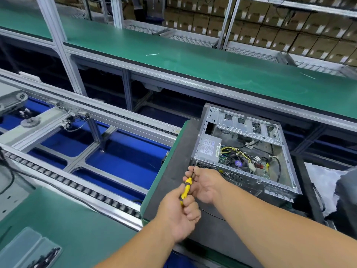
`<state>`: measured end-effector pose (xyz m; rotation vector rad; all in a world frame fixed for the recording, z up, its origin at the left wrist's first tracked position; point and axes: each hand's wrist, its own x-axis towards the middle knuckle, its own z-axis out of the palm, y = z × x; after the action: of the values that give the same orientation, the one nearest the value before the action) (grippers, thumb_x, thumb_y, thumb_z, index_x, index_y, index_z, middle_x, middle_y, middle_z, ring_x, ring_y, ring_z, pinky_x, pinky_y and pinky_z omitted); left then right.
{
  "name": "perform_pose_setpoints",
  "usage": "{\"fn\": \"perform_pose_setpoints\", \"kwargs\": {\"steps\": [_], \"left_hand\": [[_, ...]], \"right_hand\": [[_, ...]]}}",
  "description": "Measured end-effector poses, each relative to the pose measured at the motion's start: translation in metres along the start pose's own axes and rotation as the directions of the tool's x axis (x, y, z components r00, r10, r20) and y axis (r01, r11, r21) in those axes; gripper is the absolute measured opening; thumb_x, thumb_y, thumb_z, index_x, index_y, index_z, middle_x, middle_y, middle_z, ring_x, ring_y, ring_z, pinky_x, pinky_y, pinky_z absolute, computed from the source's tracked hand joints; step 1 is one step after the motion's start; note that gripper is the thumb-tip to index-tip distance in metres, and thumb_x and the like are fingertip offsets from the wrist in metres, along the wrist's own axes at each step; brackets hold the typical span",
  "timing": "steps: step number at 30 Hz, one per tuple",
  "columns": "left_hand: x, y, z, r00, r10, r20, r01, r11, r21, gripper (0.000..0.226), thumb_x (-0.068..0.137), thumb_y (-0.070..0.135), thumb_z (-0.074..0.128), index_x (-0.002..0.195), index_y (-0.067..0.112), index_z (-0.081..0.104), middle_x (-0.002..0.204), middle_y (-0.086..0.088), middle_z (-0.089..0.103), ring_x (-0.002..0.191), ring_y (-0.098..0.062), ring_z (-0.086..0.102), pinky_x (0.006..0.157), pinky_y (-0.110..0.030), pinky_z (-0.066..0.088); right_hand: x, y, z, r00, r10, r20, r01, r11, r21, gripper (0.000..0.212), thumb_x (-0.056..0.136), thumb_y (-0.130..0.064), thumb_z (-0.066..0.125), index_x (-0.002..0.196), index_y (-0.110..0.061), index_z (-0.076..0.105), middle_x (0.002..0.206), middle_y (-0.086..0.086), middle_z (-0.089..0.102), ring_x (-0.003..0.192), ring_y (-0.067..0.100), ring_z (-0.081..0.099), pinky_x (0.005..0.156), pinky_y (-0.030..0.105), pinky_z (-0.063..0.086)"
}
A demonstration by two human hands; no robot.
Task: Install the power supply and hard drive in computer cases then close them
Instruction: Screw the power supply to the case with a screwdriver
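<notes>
Computer case lies on its side, open, on a dark mat over the green pallet at the end of the roller conveyor. Power supply sits in the near-left corner of the case, label up, yellow and black cables running out toward the motherboard fan. Left hand curled round the yellow-handled screwdriver, tip at a screw on the case's rear edge, just by the power supply. Right hand beside it, fingers curled, pinching the screwdriver shaft near the tip. Clear plastic tray with dark screws on the green bench, bottom left. Stacked cardboard boxes on shelves behind.
</notes>
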<state>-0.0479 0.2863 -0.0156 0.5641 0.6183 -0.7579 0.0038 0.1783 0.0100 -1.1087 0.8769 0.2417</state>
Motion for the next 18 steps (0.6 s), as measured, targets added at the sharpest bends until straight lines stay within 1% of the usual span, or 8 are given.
{"fn": "perform_pose_setpoints", "kwargs": {"steps": [2, 4, 7, 9, 11, 12, 14, 18], "left_hand": [[0.007, -0.006, 0.000, 0.923, 0.353, -0.156, -0.240, 0.842, 0.483, 0.025, 0.102, 0.029, 0.053, 0.079, 0.018, 0.054, 0.059, 0.006, 0.040, 0.048, -0.014, 0.034, 0.043, -0.028, 0.028], [0.011, -0.007, 0.007, 0.821, 0.553, -0.141, -0.323, 0.655, 0.683, 0.017, 0.100, 0.028, 0.054, 0.084, 0.024, 0.056, 0.069, 0.009, 0.057, 0.062, -0.014, 0.052, 0.054, -0.032, 0.039], [0.010, -0.015, -0.003, 0.841, 0.536, -0.072, -0.380, 0.680, 0.627, 0.018, 0.098, 0.031, 0.058, 0.084, 0.020, 0.058, 0.065, 0.006, 0.051, 0.053, -0.011, 0.042, 0.049, -0.028, 0.033], [0.003, -0.013, 0.003, 0.986, 0.153, -0.069, -0.144, 0.983, 0.118, 0.031, 0.098, 0.037, 0.058, 0.076, 0.015, 0.061, 0.060, 0.003, 0.035, 0.047, -0.013, 0.025, 0.043, -0.026, 0.020], [0.001, -0.012, 0.008, 0.997, 0.059, -0.046, -0.064, 0.989, -0.133, 0.031, 0.102, 0.036, 0.054, 0.078, 0.016, 0.058, 0.061, 0.004, 0.028, 0.048, -0.012, 0.018, 0.044, -0.025, 0.015], [0.002, -0.013, 0.009, 0.975, 0.187, -0.119, -0.180, 0.982, 0.063, 0.027, 0.104, 0.033, 0.052, 0.081, 0.018, 0.055, 0.061, 0.006, 0.031, 0.049, -0.012, 0.023, 0.045, -0.024, 0.017], [0.010, -0.016, 0.010, 0.810, 0.550, -0.205, -0.375, 0.753, 0.541, 0.015, 0.103, 0.032, 0.053, 0.090, 0.025, 0.054, 0.068, 0.011, 0.052, 0.058, -0.012, 0.047, 0.049, -0.024, 0.031], [0.009, -0.020, 0.009, 0.791, 0.606, -0.086, -0.468, 0.688, 0.554, 0.013, 0.096, 0.035, 0.061, 0.085, 0.029, 0.058, 0.064, 0.007, 0.054, 0.055, -0.011, 0.046, 0.049, -0.027, 0.034]], "right_hand": [[0.001, -0.002, -0.002, 1.000, 0.010, 0.018, -0.010, 1.000, -0.022, 0.028, 0.111, -0.016, 0.038, 0.105, -0.009, 0.064, 0.074, 0.006, 0.067, 0.070, 0.024, 0.065, 0.064, 0.033, 0.047], [0.003, -0.005, -0.004, 0.999, 0.025, 0.040, -0.023, 0.999, -0.037, 0.028, 0.111, -0.017, 0.038, 0.105, -0.010, 0.065, 0.075, 0.006, 0.068, 0.074, 0.024, 0.066, 0.069, 0.036, 0.052], [0.005, -0.008, -0.008, 0.997, 0.046, 0.060, -0.042, 0.997, -0.063, 0.028, 0.111, -0.017, 0.037, 0.104, -0.012, 0.064, 0.071, 0.004, 0.069, 0.071, 0.023, 0.068, 0.066, 0.033, 0.052], [0.004, -0.009, -0.010, 0.996, 0.056, 0.076, -0.049, 0.995, -0.084, 0.027, 0.110, -0.015, 0.037, 0.102, -0.015, 0.062, 0.066, 0.001, 0.068, 0.062, 0.019, 0.068, 0.053, 0.026, 0.043], [0.005, -0.009, -0.012, 0.994, 0.061, 0.091, -0.054, 0.995, -0.082, 0.026, 0.110, -0.015, 0.037, 0.102, -0.015, 0.061, 0.065, 0.001, 0.068, 0.060, 0.018, 0.068, 0.048, 0.024, 0.037], [0.006, -0.009, -0.012, 0.993, 0.062, 0.099, -0.055, 0.995, -0.078, 0.025, 0.110, -0.017, 0.038, 0.102, -0.015, 0.062, 0.066, 0.002, 0.068, 0.063, 0.020, 0.068, 0.050, 0.025, 0.040], [0.009, -0.010, -0.013, 0.991, 0.063, 0.118, -0.056, 0.996, -0.064, 0.025, 0.111, -0.020, 0.039, 0.104, -0.016, 0.063, 0.069, 0.001, 0.069, 0.068, 0.021, 0.068, 0.061, 0.030, 0.049], [0.011, -0.012, -0.015, 0.987, 0.070, 0.146, -0.063, 0.996, -0.056, 0.029, 0.112, -0.023, 0.036, 0.102, -0.017, 0.062, 0.070, 0.001, 0.067, 0.068, 0.020, 0.067, 0.062, 0.031, 0.048]]}}
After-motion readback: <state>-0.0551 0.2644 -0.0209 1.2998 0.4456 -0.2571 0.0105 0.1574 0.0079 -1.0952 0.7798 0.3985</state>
